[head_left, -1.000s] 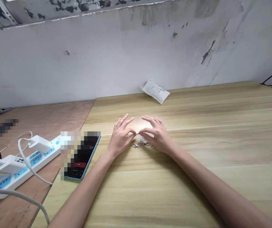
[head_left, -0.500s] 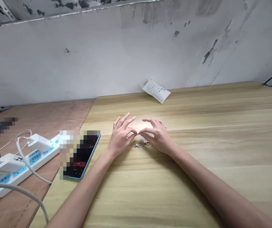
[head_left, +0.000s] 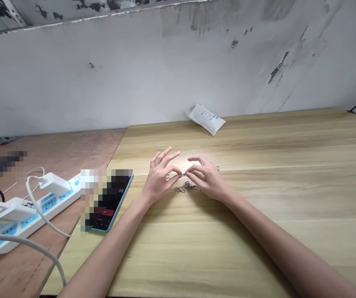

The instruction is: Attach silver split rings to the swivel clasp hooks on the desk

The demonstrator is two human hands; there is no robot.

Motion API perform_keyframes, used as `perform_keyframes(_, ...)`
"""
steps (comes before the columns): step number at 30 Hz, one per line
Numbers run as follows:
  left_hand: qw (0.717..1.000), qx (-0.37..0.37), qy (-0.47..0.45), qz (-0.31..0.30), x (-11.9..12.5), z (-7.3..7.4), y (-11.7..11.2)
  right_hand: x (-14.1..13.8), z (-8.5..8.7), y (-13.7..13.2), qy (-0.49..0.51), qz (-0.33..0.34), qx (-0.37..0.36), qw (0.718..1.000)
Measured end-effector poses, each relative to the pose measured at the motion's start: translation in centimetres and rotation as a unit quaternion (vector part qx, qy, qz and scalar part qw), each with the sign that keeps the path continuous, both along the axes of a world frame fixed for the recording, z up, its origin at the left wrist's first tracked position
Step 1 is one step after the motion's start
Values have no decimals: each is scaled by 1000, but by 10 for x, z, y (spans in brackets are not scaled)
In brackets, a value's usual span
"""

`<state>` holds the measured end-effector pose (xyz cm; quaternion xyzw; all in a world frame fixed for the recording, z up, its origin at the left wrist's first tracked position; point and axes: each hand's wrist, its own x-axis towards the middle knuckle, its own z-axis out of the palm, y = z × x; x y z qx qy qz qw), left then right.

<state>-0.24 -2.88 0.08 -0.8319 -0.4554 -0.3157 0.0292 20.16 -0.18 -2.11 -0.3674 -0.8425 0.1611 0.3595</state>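
Silvery metal bit [head_left: 184, 174] pinched fingertip-to-fingertip over smooth wood-grain table [head_left: 178, 256].
Left hand [head_left: 161, 179] and right hand [head_left: 208, 178]: thumb-and-finger pinch closed on it, other fingers loosely apart. Long axis roughly 9-to-3 o'clock; leading end too small to tell. Curved metal clasps [head_left: 191, 187] lie just beside, at 6 o'clock.

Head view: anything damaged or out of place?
The wall looks damaged: dark marks and stains scar it. A small ring lies beside the right hand, apart from the metal clasps. Nothing looks spilled.
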Motion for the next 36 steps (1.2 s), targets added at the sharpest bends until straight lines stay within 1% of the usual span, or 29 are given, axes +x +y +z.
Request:
perform_keyframes(4,999,-42,-24,-3,2,1,-2,0,-1,0,31,22,-90,995)
perform_keyframes(7,999,-47,-12,-8,3,-1,-2,0,-2,2,45,28,-119,991)
perform_keyframes(12,998,-35,44,8,-3,-4,1,0,-3,3,29,28,-106,994)
perform_keyframes(19,993,1,116,-14,-8,-7,4,1,-5,3,19,27,-94,995)
perform_keyframes(22,992,35,120,-21,-7,-6,4,2,-3,3,26,28,-107,993)
perform_keyframes(26,991,83,98,-21,-7,-6,4,3,-1,4,33,32,-135,990)
perform_keyframes(28,992,81,93,-17,-7,-8,5,3,-1,4,17,26,-116,993)
perform_keyframes(33,993,31,114,1,-7,-15,8,1,-1,1,-54,8,-16,998)
perform_keyframes(36,993,21,118,4,-6,-15,7,-2,1,-3,-92,9,14,996)
